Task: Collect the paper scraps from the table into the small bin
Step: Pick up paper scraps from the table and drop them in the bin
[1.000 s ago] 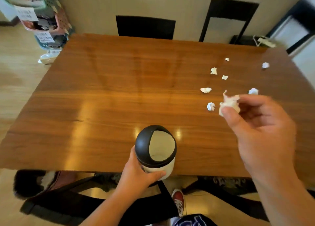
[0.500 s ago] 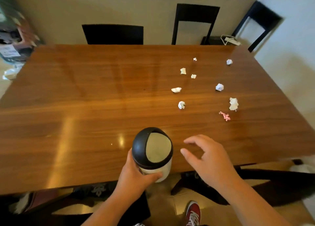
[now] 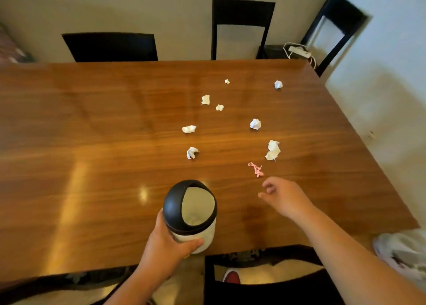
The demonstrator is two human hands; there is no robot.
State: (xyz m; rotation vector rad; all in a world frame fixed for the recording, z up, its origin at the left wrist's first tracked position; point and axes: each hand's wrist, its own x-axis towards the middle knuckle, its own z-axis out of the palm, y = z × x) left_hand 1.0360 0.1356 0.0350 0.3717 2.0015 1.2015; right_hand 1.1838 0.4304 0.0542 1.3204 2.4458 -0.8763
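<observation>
The small bin (image 3: 192,232), white with a black domed swing lid, stands near the table's front edge, and my left hand (image 3: 164,244) grips its side. My right hand (image 3: 284,197) hovers over the table to the bin's right, fingers apart and empty. Just beyond its fingertips lies a pink paper shred (image 3: 255,169). Several white crumpled scraps lie farther out, among them a larger wad (image 3: 273,150), a ball (image 3: 255,124), a twisted scrap (image 3: 192,152) and a flat scrap (image 3: 189,128).
The wooden table (image 3: 92,143) fills the view. Black chairs stand at its far side (image 3: 110,48), (image 3: 242,28), one in the right corner (image 3: 334,28), and one below the front edge (image 3: 265,279). A white power strip (image 3: 299,51) lies behind the table.
One second ago my right hand held a white wad; half a second ago it was empty beside the bin. It has since reached forward and right toward the pink shred. The view has shifted right.
</observation>
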